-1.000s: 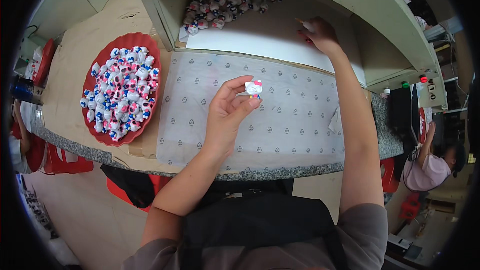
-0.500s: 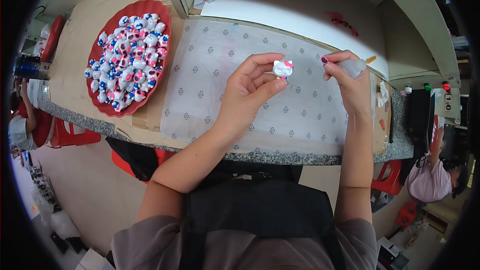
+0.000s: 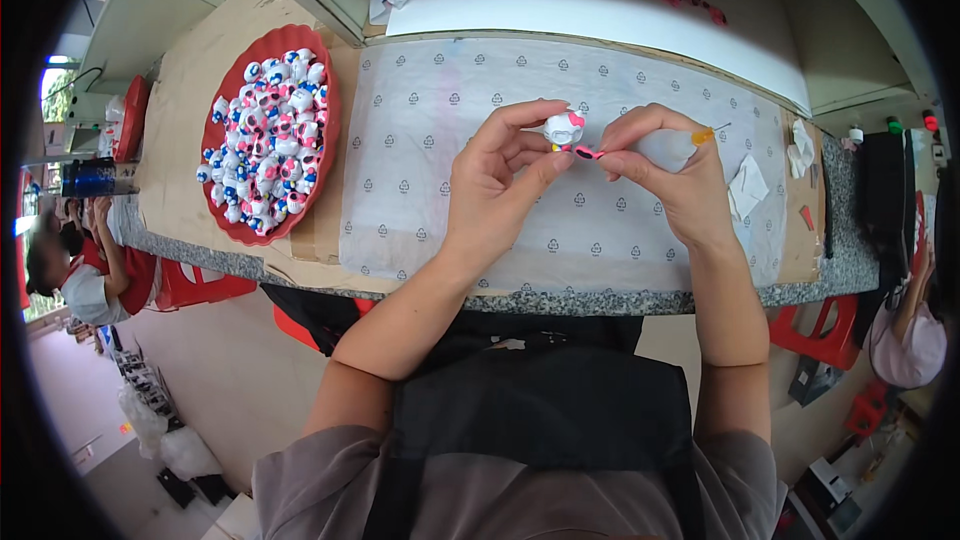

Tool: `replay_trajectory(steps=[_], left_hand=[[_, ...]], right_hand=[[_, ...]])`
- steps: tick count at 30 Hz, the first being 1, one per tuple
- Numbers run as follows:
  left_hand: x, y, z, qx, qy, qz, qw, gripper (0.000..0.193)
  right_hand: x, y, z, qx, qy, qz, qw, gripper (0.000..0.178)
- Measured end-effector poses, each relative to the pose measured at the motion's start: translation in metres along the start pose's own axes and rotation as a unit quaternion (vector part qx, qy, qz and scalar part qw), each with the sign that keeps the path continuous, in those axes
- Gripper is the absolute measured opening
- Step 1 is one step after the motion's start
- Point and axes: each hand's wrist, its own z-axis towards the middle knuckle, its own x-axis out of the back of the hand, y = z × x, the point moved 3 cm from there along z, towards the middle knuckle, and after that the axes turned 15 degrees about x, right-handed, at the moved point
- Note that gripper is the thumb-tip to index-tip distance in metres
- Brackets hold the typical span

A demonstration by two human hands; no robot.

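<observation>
- Our left hand (image 3: pixel 497 192) pinches a small white figurine (image 3: pixel 562 128); our right hand (image 3: pixel 672 172) closes on pink glasses (image 3: pixel 586 152), touching just beneath it, above the counter (image 3: pixel 640 295).
- Left of the grip, a red tray (image 3: pixel 322 172) holds many figurines; we judge much work remains.

The patterned plastic sheet (image 3: pixel 440 180) is the landmark: most of its surface lies bare, open on every side of the two hands meeting above its middle. Just off its left edge the red tray (image 3: pixel 322 155) heaped with small figures blocks the way. Behind its far edge a raised shelf wall (image 3: pixel 600 25) closes passage. At its right edge lie crumpled paper scraps (image 3: pixel 745 185)
</observation>
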Motion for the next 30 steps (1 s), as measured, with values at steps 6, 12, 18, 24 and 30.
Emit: replay_trajectory(steps=[6,12,18,24,30], left_hand=[[-0.001,-0.003,-0.001,-0.004,0.007,0.034,0.999,0.034],[0.000,-0.003,-0.001,-0.037,0.009,0.059,0.998,0.032],[0.002,0.000,-0.001,-0.087,-0.006,0.067,0.994,0.030],[0.003,0.008,-0.002,-0.017,-0.038,-0.023,0.999,0.024],[0.003,0.004,-0.003,0.008,-0.080,-0.100,0.992,0.022]], right_hand=[[-0.007,0.000,-0.001,-0.032,0.010,0.009,0.999,0.007],[-0.010,0.001,0.000,-0.017,0.016,-0.047,0.999,0.008],[-0.009,0.006,0.000,-0.039,0.030,-0.056,0.997,0.010],[-0.008,0.008,-0.001,-0.034,0.028,-0.110,0.993,0.015],[-0.014,0.002,-0.001,0.014,-0.026,-0.060,0.998,0.028]])
